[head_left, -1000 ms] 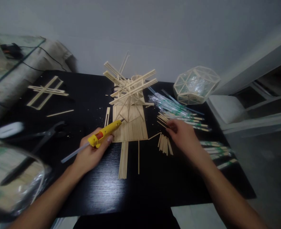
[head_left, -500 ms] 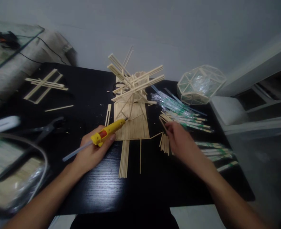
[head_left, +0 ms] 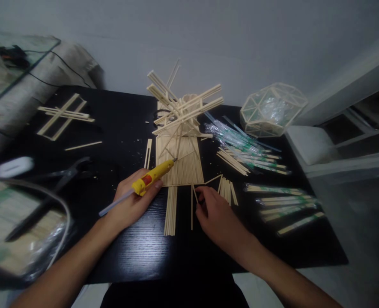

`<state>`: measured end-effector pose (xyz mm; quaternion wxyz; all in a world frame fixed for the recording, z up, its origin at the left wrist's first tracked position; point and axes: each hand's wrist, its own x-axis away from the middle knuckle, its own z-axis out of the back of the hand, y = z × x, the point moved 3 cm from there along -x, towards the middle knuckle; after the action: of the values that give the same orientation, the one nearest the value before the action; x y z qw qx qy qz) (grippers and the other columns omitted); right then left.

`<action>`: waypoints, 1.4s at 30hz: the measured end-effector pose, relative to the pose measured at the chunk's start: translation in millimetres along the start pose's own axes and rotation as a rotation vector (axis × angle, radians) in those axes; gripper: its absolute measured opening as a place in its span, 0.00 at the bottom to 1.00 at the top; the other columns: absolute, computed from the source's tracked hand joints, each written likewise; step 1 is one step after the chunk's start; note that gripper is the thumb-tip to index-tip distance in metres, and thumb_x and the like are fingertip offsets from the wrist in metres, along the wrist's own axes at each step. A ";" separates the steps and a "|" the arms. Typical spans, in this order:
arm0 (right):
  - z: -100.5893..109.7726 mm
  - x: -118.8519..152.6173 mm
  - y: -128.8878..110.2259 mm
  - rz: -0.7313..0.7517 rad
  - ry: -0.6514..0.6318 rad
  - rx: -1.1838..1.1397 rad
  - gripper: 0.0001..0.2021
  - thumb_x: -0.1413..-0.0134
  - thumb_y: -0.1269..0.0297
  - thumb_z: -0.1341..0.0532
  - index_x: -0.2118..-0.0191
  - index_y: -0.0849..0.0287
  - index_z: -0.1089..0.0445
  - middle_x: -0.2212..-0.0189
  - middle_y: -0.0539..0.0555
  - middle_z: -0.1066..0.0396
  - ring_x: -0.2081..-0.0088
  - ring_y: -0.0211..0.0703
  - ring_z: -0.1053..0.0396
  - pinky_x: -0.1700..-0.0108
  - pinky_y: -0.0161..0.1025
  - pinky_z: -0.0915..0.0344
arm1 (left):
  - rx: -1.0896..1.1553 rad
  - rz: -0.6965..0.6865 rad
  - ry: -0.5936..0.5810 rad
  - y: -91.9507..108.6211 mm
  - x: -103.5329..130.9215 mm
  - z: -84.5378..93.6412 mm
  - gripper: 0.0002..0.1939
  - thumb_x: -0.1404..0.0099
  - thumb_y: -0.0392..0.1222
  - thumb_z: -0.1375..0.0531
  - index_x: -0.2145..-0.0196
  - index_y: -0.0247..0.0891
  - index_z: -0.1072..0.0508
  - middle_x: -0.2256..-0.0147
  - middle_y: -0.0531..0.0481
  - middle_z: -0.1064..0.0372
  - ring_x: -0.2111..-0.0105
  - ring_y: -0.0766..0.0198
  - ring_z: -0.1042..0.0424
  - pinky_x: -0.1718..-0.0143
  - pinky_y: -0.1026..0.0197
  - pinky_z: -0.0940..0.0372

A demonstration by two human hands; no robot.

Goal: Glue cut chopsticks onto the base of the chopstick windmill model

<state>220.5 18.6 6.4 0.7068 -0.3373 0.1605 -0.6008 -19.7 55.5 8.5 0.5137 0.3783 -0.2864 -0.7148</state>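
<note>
- A yellow glue gun (head_left: 152,176) is held in the left hand (head_left: 132,204), with the fingers closed around its body; a clear glue stick (head_left: 114,204) comes out from its back end.
- The tip of the glue gun is placed at the near left edge of a flat mat of wooden sticks (head_left: 180,162), which lies on the black table (head_left: 138,252).
- On the far part of the mat, a structure of crossed sticks (head_left: 180,112) is standing.
- The right hand (head_left: 215,214) is lowered to the table just in front of the mat, and a thin wooden stick (head_left: 194,193) is pinched by its fingertips.
- A small bundle of short sticks (head_left: 227,191) lies just beside the right hand, on its far right side.
- Wrapped chopsticks (head_left: 240,143) are spread further to the right, near a geometric frame (head_left: 273,110).
- Black pliers (head_left: 52,188) are seen on the left part of the table, well apart from both hands.
</note>
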 end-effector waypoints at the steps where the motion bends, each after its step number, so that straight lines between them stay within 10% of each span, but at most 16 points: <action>1: -0.6 -0.7 -1.1 0.007 0.001 -0.022 0.16 0.38 0.76 0.43 0.46 0.58 0.33 0.53 0.59 0.28 0.54 0.49 0.26 0.49 0.50 0.27 | 0.002 -0.004 -0.002 0.5 -0.1 -0.7 0.11 0.27 0.49 0.40 0.63 0.40 0.25 0.69 0.51 0.30 0.72 0.63 0.30 0.71 0.59 0.35; 42: -8.9 10.0 4.5 0.527 0.106 0.107 0.16 0.35 0.67 0.32 0.44 0.62 0.25 0.51 0.60 0.24 0.48 0.54 0.28 0.45 0.56 0.25 | 0.021 -0.015 -0.052 -4.9 2.3 -9.7 0.09 0.25 0.46 0.40 0.60 0.38 0.26 0.67 0.52 0.31 0.70 0.66 0.30 0.68 0.59 0.36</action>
<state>220.4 6.8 -1.2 0.8463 -0.2143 0.2475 -0.4204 -14.5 54.7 -1.3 0.4965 0.3673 -0.3044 -0.7252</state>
